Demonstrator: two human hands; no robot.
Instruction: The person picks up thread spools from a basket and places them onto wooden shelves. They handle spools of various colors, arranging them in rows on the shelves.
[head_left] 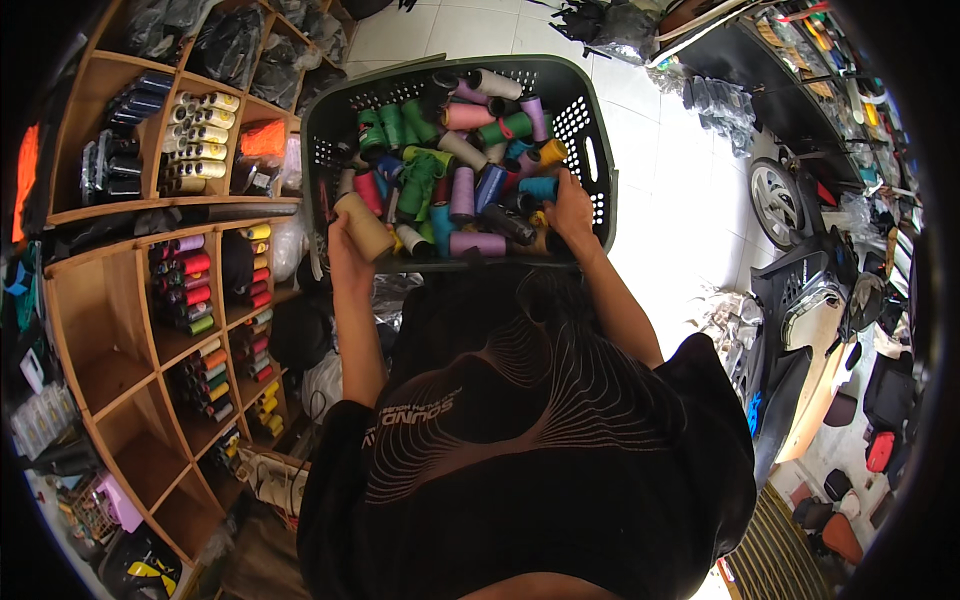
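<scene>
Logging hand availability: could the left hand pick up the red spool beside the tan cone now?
Probably not: the left hand seems occupied holding the tan cone, though the red spool lies close by, largely uncovered.

Glaring white across the floor at two o'clock, dim inside the shelves at nine; bowed and blackened toward the rim.

At left, a wooden shelf held an orange bundle; at right, a spoked wheel stood beside white floor tiles, and a red case lay lower down.
</scene>
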